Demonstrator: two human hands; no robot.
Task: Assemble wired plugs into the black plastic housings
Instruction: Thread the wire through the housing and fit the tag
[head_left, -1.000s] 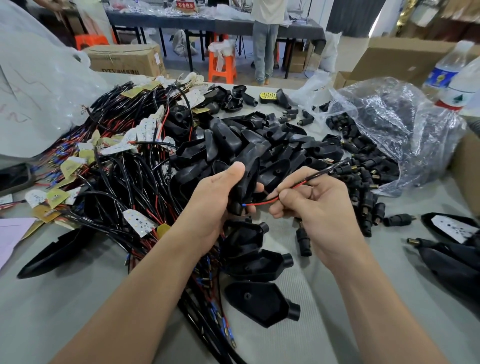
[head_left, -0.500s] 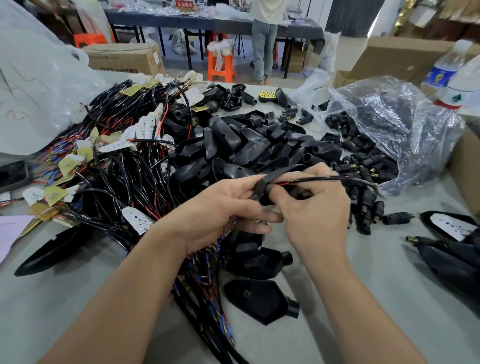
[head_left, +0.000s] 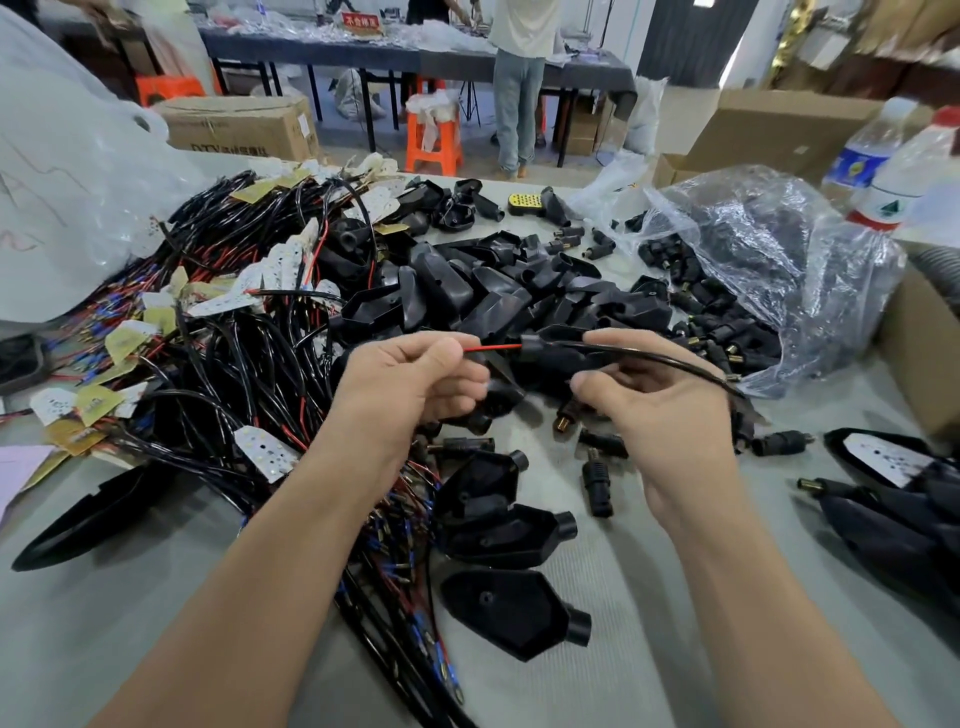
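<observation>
My left hand (head_left: 415, 384) pinches the red wire end (head_left: 493, 348) that comes out of a black plastic housing (head_left: 558, 356). My right hand (head_left: 654, 410) grips that housing from below, above the table's middle. A black cable (head_left: 675, 364) leaves the housing's other end and runs right over my right hand. A heap of empty black housings (head_left: 498, 296) lies just behind both hands. Three more housings (head_left: 498, 525) lie on the grey table below my hands. Loose barrel plugs (head_left: 595, 480) lie beside my right wrist.
A tangle of black and red wires with small white boards (head_left: 218, 332) fills the left. A clear plastic bag (head_left: 769, 270) of plugs sits at the right, with water bottles (head_left: 893, 176) behind it. Finished pieces (head_left: 893, 499) lie at the right edge. A person stands at a far table.
My hands have drawn apart. The red wire now sticks out of the housing's left end toward my left hand, and the housing has passed from my left hand into my right.
</observation>
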